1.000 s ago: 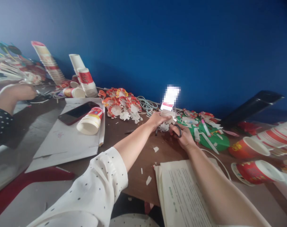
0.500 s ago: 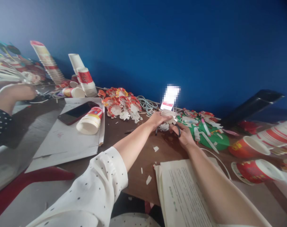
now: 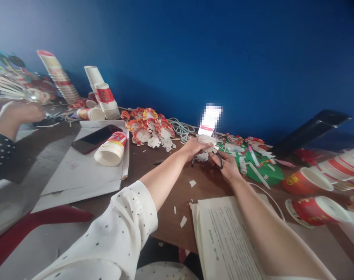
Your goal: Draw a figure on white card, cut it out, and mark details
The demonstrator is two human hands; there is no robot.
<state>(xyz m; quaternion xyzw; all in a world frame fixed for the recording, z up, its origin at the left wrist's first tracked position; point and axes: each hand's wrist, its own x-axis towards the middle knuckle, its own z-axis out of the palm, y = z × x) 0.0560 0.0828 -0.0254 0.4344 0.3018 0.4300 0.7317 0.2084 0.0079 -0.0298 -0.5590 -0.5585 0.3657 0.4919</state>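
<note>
One pale paper piece is pinched by fingers of the left hand over the worktop; just to its right, the right hand has fingers round black-handled scissors, blade direction unclear.

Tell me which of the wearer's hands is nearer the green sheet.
Right. The right hand is by the left edge of the green sheet; the left hand is farther left, away from it.

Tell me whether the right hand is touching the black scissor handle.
Touching. The head view shows it: the right hand grips the black scissor handle, its curved loop lying right against the hand with no gap.
</note>
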